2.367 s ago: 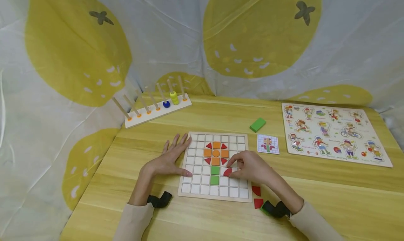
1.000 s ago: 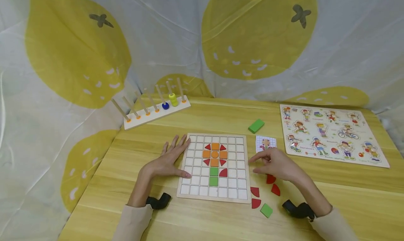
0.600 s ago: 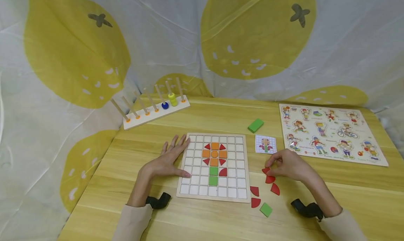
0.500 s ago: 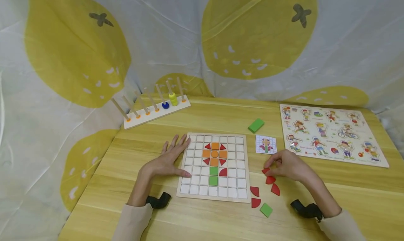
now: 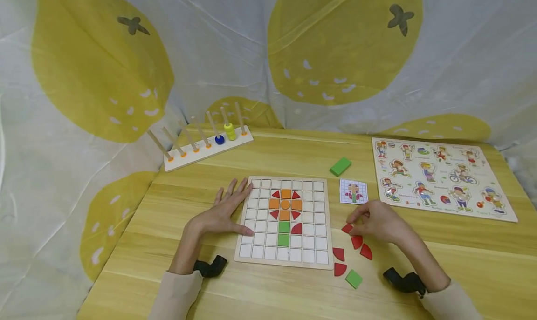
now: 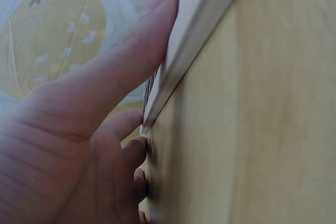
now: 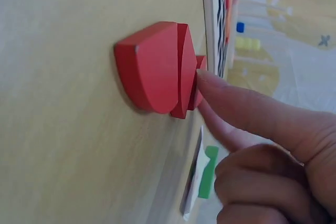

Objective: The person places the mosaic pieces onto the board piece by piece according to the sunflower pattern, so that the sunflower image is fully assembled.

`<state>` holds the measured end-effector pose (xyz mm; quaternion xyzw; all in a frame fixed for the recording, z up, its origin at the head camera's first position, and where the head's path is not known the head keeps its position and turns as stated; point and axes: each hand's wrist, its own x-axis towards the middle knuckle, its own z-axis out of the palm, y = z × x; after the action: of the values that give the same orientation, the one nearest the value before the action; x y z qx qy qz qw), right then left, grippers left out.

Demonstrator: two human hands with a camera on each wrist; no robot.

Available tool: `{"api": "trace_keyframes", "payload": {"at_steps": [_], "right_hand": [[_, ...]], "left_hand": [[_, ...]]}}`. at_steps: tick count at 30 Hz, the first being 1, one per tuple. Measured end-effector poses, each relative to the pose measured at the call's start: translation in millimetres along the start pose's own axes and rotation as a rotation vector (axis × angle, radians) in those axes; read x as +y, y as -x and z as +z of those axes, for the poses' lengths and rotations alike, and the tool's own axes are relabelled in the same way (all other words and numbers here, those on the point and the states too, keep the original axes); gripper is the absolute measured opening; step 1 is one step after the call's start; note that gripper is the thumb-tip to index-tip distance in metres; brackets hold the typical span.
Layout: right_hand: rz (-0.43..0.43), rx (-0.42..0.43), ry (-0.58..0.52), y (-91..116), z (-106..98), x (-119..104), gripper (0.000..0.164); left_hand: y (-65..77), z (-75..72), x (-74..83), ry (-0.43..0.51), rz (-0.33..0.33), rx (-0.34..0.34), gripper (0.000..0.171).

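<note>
My left hand [image 5: 218, 217] lies with fingers spread along the left edge of a white gridded wooden board [image 5: 260, 254]; its thumb [image 6: 123, 59] rests on the board's rim. On the board are orange squares, an orange circle [image 5: 285, 204], red triangles, two green squares [image 5: 284, 227] and one red quarter-circle piece [image 5: 296, 228]. Right of the board, my right hand [image 5: 379, 222] pinches another red quarter-circle piece [image 5: 346, 228] between thumb and index finger, low at the table. Two more red pieces [image 5: 356, 242] lie just below that hand. The index fingertip is hidden in the right wrist view.
A pattern card [image 5: 354, 191] and a green block [image 5: 340, 166] lie beyond the right hand. Two red quarter-circles [image 5: 339, 254] and a green square [image 5: 354, 279] are near the board's lower right corner. A peg stand [image 5: 209, 147] and a picture puzzle [image 5: 444, 178] stand farther back.
The right hand set a red quarter-circle beside the upper green square, then moved right to the loose pieces. It has since shifted slightly left with one piece. My left hand has stayed put.
</note>
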<state>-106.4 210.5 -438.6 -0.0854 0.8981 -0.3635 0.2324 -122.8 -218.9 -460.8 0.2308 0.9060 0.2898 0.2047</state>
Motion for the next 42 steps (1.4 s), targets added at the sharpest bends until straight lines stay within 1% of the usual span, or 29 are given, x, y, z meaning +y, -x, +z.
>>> {"api": "trace_keyframes", "payload": {"at_steps": [4, 7, 10, 13, 16, 21, 23, 26, 29, 31, 34, 36, 40, 42], "right_hand": [[-0.038, -0.001, -0.018, -3, 2, 0, 0.024], [-0.025, 0.025, -0.010, -4, 4, -1, 0.025], [-0.031, 0.035, -0.004, -5, 8, -2, 0.023], [-0.070, 0.022, -0.008, -5, 11, -2, 0.015], [-0.103, 0.018, -0.011, -4, 10, -2, 0.017], [-0.065, 0.037, -0.005, -4, 15, -6, 0.026], [-0.050, 0.035, -0.011, -4, 18, -8, 0.025], [-0.057, 0.020, -0.025, -4, 16, -7, 0.020], [-0.074, 0.013, -0.040, -3, 12, -6, 0.023], [-0.058, 0.027, -0.043, -4, 10, -6, 0.027], [-0.009, 0.072, -0.025, -5, 10, -8, 0.033], [0.022, 0.088, -0.015, -5, 11, -9, 0.032], [-0.005, 0.074, -0.017, -4, 13, -9, 0.024], [-0.010, 0.073, -0.016, -3, 13, -8, 0.025]], "left_hand": [[0.0, 0.2, 0.5, 0.002, 0.001, 0.001, 0.123], [-0.1, 0.2, 0.7, 0.004, 0.002, 0.001, 0.123], [0.1, -0.3, 1.0, 0.005, 0.001, 0.000, 0.122], [0.1, -1.1, 1.8, 0.006, 0.001, -0.005, 0.122], [-0.2, -2.0, 2.3, 0.002, 0.001, -0.009, 0.122], [1.3, -2.7, 3.2, 0.011, -0.010, -0.011, 0.122], [1.8, -2.4, 3.0, 0.014, -0.012, -0.011, 0.121], [1.9, -1.6, 2.2, 0.010, -0.007, -0.008, 0.121], [1.3, -1.6, 1.7, 0.005, -0.003, -0.006, 0.121], [1.1, -2.0, 1.7, 0.006, -0.004, -0.006, 0.121], [1.4, -2.3, 1.8, 0.010, -0.006, -0.007, 0.121], [1.6, -2.2, 2.0, 0.011, -0.007, -0.008, 0.121], [1.4, -2.0, 2.8, 0.012, -0.007, -0.007, 0.122], [1.1, -1.9, 3.1, 0.010, -0.006, -0.006, 0.122]]}}
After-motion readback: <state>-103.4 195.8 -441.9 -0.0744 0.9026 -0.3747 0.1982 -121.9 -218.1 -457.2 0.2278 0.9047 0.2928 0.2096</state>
